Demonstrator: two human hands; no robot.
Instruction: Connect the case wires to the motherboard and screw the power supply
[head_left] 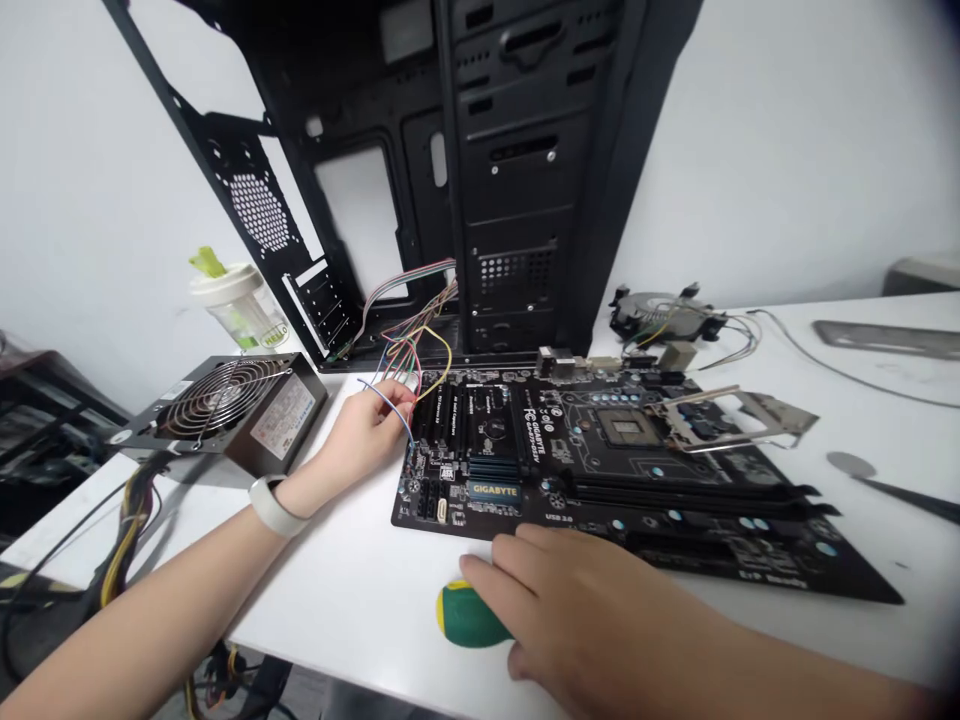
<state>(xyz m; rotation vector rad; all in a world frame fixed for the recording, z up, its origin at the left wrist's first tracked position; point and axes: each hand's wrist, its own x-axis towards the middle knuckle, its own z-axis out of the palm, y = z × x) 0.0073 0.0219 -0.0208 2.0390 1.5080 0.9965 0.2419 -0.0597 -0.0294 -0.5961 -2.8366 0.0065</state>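
My left hand (369, 432), with a pale band on the wrist, pinches thin coloured wires (405, 352) at the left edge of a black motherboard (555, 440). The wires run back into an open black computer case (517, 200). A blue wire loops over the fingers. Below the board's front edge, my right hand (570, 610) is wrapped round a green and yellow screwdriver handle (471, 614); the shaft is hidden. The socket's metal frame (720, 415) stands raised on the board.
A power supply (225, 405) sits at the left, its cables (124, 540) hanging off the table edge. Behind it stands a lidded cup (244, 305). A cooler fan (664, 315) lies at the back right, a metal plate (889, 338) and dark tweezers-like tool (915, 497) farther right.
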